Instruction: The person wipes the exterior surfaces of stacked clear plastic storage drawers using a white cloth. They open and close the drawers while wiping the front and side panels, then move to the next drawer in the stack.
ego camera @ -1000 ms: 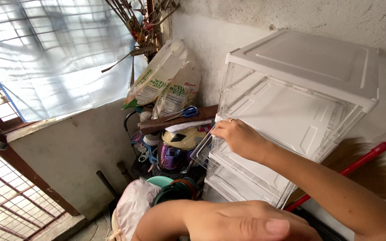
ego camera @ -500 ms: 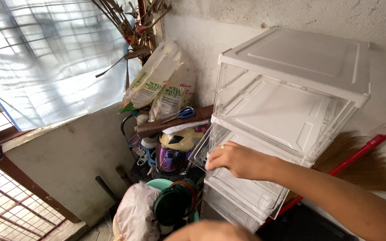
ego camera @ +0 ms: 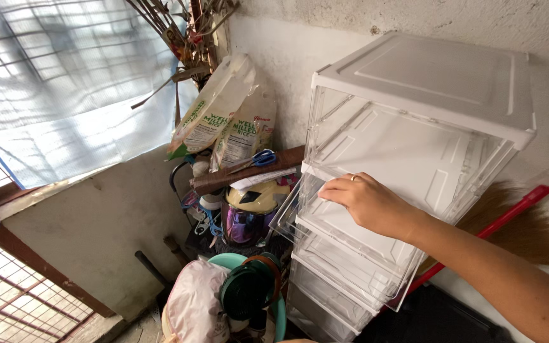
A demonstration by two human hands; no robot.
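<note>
One of the hands shows — the right hand [ego camera: 366,204], fingers curled over the front edge of the second drawer [ego camera: 351,232] in the clear plastic drawer unit [ego camera: 414,159]; that drawer juts slightly forward, barely started. The left is out of view.

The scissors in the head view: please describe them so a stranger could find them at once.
Start at the clear plastic drawer tower against the wall; left of it lean two rice sacks. Just below the sacks, the scissors lie on a dark brown board. Their bright blue handles set them apart from the things around them.
</note>
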